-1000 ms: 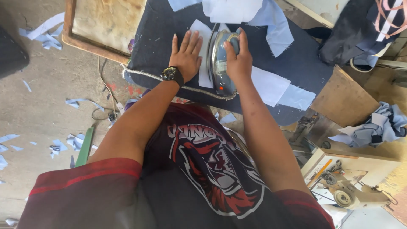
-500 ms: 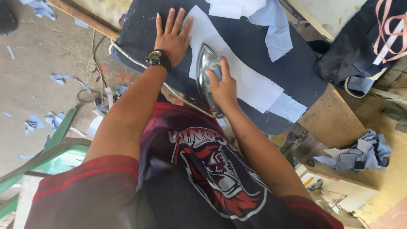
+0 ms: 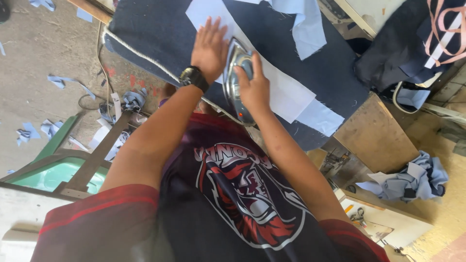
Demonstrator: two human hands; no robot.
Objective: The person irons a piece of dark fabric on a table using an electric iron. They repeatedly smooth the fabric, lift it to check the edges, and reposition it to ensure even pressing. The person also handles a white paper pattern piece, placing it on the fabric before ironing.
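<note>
Iron [image 3: 238,82], chrome-bodied and lying lengthwise toward the person, sits under the right hand [image 3: 255,87], whose fingers wrap down over the handle on top so the hand is closed around it. Just to the left of that hand, nearly touching the iron's side, the left hand [image 3: 209,47] lies flat with the fingers spread a little and holds nothing; it presses on the pale fabric strip [image 3: 272,82], though its outline is blurred, so exactly how far the fingers splay is hard to tell. A black wristwatch [image 3: 194,77] sits on the left wrist. The strip runs out from under both hands, up past the left fingertips and away to the right of the right hand, where a light blue piece [image 3: 315,117] lies at its end. All of this rests on the dark blue padded board [image 3: 155,34], whose near edge below the wrists is trimmed with a twisted rope [image 3: 141,54]. Beyond the hands, another light blue cloth [image 3: 306,26] drapes across the board. Far to the right of the right arm a crumpled blue bundle [image 3: 412,179] lies on a wooden surface.
</note>
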